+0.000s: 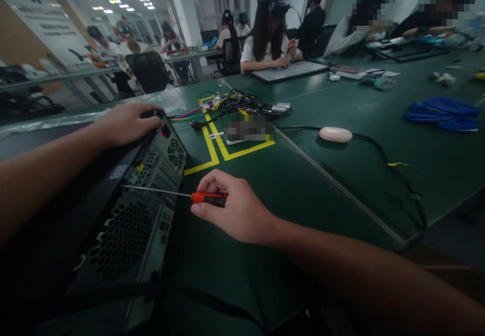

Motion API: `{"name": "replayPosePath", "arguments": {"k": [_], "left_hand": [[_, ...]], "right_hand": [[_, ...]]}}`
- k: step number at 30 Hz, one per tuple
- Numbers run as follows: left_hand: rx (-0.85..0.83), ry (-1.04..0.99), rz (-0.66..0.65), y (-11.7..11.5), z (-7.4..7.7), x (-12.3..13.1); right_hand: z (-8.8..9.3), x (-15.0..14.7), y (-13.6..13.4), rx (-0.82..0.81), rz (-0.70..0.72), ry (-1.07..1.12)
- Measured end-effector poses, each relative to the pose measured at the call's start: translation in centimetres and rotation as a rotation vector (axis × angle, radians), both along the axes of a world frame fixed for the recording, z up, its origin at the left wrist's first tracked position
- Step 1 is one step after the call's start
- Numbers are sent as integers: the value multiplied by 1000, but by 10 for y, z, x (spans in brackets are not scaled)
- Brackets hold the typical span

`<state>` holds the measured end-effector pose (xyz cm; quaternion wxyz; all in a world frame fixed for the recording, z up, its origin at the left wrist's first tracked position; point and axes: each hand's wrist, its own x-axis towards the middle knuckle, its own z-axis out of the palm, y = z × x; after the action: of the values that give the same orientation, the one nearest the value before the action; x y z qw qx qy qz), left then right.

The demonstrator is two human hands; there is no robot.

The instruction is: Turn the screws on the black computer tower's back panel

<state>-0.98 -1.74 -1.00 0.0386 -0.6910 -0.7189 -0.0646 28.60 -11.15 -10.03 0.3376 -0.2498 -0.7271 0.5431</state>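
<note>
A black desktop computer case (125, 225) lies on its side on the green table (288, 184), its rear panel with fan grilles and ports facing me. My left hand (127, 123) rests on the case's top far corner, fingers curled over the edge. My right hand (235, 209) is closed around the red and black handle of a screwdriver (206, 197). Its thin shaft points left, and the tip touches the rear panel near the middle.
Yellow tape lines (212, 149) mark the table. A tangle of cables (242, 103) lies behind them, a white oval object (335, 134) and a black cable to the right, blue cloth (443, 112) far right. Several people sit at the table's far end.
</note>
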Motion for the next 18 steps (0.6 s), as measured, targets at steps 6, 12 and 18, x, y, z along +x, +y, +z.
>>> {"name": "replayPosePath", "arguments": {"k": [6, 12, 18], "left_hand": [[0, 3, -19, 0, 0, 1], [5, -4, -30, 2, -1, -2], [1, -10, -6, -2, 1, 1]], "right_hand": [[-1, -2, 1, -7, -4, -9], [-1, -2, 0, -40, -9, 12], [-2, -2, 0, -58, -18, 30]]}}
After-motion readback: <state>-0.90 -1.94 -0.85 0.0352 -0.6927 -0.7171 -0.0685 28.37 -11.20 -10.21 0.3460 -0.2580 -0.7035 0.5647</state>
